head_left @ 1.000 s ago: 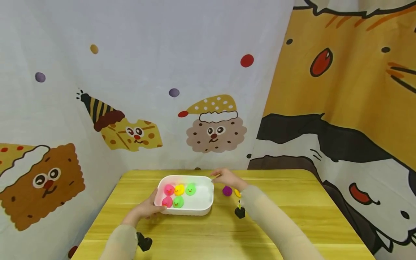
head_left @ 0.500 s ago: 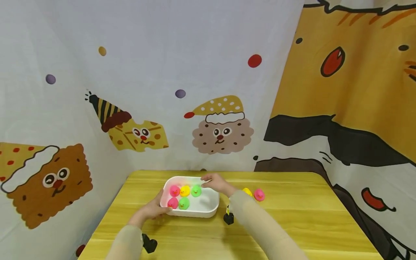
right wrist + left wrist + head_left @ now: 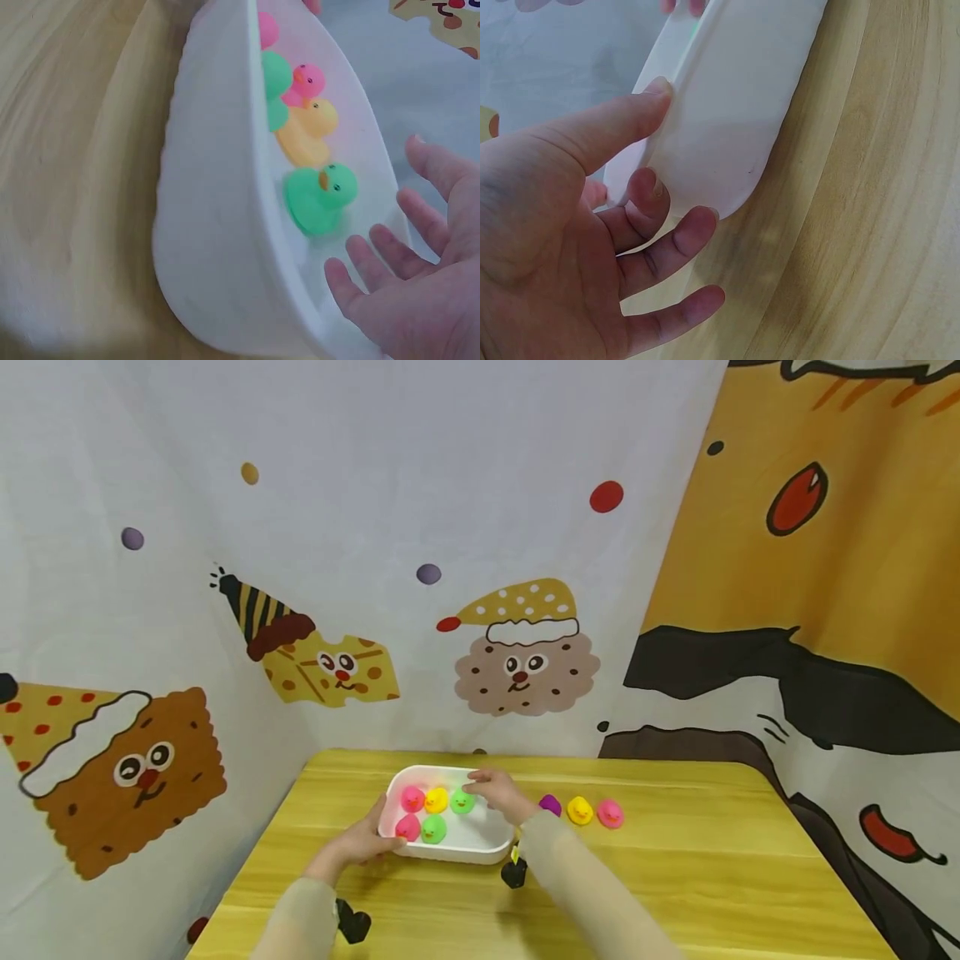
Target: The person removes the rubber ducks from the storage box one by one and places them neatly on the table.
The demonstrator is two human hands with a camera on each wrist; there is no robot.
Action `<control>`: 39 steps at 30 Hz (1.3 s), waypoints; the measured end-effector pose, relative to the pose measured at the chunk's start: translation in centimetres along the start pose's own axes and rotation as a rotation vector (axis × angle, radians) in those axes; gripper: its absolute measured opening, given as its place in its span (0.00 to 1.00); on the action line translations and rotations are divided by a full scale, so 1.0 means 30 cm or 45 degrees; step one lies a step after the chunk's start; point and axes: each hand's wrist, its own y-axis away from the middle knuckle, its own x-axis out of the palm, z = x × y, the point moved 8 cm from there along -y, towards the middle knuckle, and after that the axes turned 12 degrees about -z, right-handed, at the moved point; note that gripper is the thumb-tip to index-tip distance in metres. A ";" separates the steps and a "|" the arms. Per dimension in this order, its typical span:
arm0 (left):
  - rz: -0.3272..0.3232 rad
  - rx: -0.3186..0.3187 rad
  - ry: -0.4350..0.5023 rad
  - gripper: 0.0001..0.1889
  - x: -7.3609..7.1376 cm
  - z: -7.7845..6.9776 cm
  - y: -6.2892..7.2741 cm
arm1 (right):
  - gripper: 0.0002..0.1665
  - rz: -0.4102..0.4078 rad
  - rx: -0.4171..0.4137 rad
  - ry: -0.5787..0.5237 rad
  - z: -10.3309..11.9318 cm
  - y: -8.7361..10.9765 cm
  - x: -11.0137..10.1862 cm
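Note:
A white plastic tub [image 3: 457,853] sits on the wooden table, with several small rubber ducks inside. My left hand [image 3: 360,841] grips its left end, the thumb [image 3: 626,124] against the rim and the other fingers loosely bent beside the wall. My right hand [image 3: 500,793] is above the tub's right half, fingers apart and holding nothing. Just by those fingers sits a green duck [image 3: 319,199]. Left of it are a yellow duck [image 3: 437,800] and a pink duck [image 3: 412,799]. Nearer the front wall are another pink duck [image 3: 407,827] and another green duck [image 3: 433,829].
Right of the tub, a purple duck [image 3: 550,805], a yellow duck [image 3: 580,811] and a pink duck [image 3: 611,814] stand in a row on the table [image 3: 712,860]. The right sleeve passes close to the purple one. A printed cloth [image 3: 360,510] hangs behind the table.
My right hand has moved left from the tub's right edge to over its inside, uncovering the ducks at the right. The head view has turned slightly rightward. My left hand keeps its hold.

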 end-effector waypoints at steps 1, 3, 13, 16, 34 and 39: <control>0.001 0.000 0.002 0.53 0.002 0.000 -0.001 | 0.27 -0.021 0.008 0.000 -0.007 -0.001 0.003; 0.003 -0.002 0.006 0.53 0.005 0.000 -0.002 | 0.27 -0.063 0.009 0.007 -0.018 -0.001 0.009; 0.010 0.012 0.017 0.53 0.007 -0.006 -0.007 | 0.27 -0.143 -0.070 -0.009 -0.038 -0.004 0.041; -0.003 0.007 0.005 0.53 0.003 -0.010 -0.008 | 0.27 -0.134 -0.059 -0.039 -0.039 -0.005 0.049; -0.019 0.033 0.027 0.53 -0.004 -0.007 -0.005 | 0.25 -0.235 -0.107 0.213 -0.047 0.013 0.071; -0.017 0.040 0.020 0.53 -0.004 -0.008 -0.008 | 0.23 -0.260 -0.112 0.270 -0.037 0.018 0.063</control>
